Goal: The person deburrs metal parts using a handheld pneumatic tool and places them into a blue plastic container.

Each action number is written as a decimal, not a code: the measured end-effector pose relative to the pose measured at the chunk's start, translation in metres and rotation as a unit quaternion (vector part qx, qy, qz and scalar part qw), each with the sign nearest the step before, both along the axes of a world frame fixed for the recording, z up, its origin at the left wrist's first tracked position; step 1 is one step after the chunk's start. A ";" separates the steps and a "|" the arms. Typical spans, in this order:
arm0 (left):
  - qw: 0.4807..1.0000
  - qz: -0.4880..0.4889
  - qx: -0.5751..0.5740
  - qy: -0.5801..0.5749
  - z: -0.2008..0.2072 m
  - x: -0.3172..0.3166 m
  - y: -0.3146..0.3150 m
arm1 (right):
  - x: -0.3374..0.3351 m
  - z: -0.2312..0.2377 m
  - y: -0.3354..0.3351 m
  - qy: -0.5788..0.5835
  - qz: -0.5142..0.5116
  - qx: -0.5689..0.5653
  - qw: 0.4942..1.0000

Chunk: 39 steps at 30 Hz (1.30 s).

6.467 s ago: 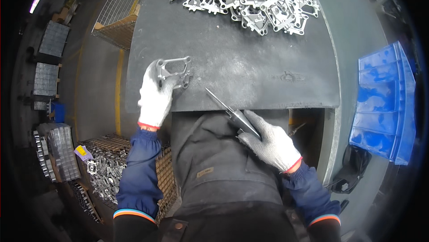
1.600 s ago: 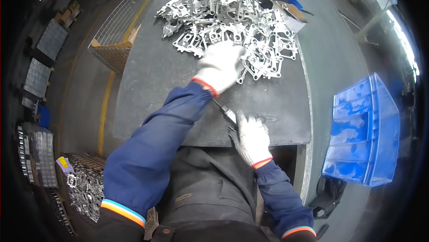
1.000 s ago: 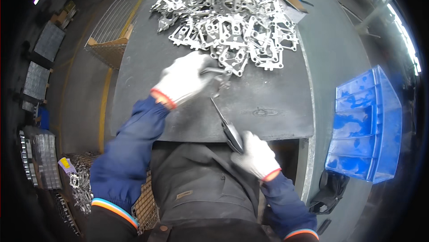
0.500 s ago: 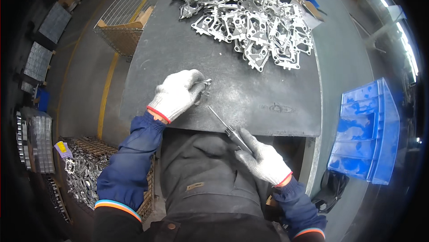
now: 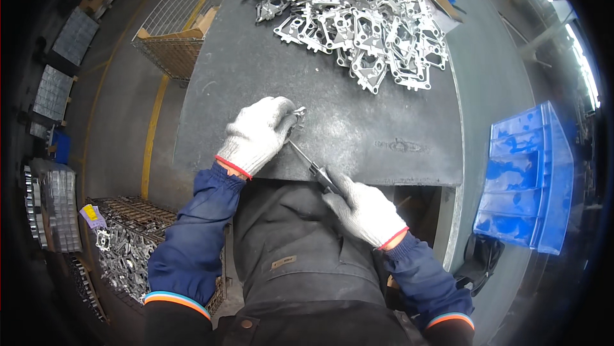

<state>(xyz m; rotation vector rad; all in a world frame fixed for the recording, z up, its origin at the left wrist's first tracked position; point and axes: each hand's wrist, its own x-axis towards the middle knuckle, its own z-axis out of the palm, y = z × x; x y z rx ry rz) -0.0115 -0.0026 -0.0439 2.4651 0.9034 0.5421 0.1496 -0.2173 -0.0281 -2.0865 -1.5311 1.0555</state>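
My left hand (image 5: 256, 132), in a white knit glove with a red cuff edge, is closed on a silvery cast metal part (image 5: 299, 113) above the table's near half. Most of that part is hidden by the glove; only its end shows past the fingertips. In my right hand (image 5: 364, 212), gloved alike, is a slim hand tool (image 5: 308, 162) with a thin metal shaft and a dark handle. The shaft slants up and left, its tip close by the part and my left fingers. Whether the tip touches the part I cannot tell.
Silvery cast metal frames (image 5: 364, 32) lie heaped on the far part of the dark table (image 5: 377, 116). To the right is a blue plastic bin (image 5: 524, 180). A wire basket (image 5: 169, 52) stands far left; another basket with metal parts (image 5: 125, 259) is at the lower left.
My right hand has moved up and left with the tool, bringing its tip close to the left hand. The left hand has shifted slightly and keeps its hold on the metal part.
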 end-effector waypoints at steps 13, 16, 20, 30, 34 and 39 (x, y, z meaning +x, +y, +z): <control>0.997 -0.081 -0.009 0.017 0.013 -0.050 0.034 | 0.015 0.000 -0.039 0.046 -0.056 0.034 0.997; 0.974 -0.169 0.118 0.091 0.037 -0.069 0.020 | 0.023 -0.002 -0.051 0.099 -0.090 0.019 0.991; 0.988 -0.105 0.072 0.089 0.034 -0.078 -0.005 | 0.021 -0.016 -0.051 0.124 -0.141 0.026 0.982; 0.895 0.205 -0.356 -0.175 -0.014 -0.113 -0.067 | 0.011 -0.021 -0.039 0.115 -0.106 -0.009 0.988; 0.790 0.363 -0.403 -0.286 -0.048 -0.079 -0.046 | 0.011 -0.020 -0.038 0.108 -0.099 -0.014 0.989; 0.941 0.201 -0.202 -0.185 -0.024 -0.033 -0.028 | 0.011 -0.007 -0.038 0.085 -0.089 -0.025 0.992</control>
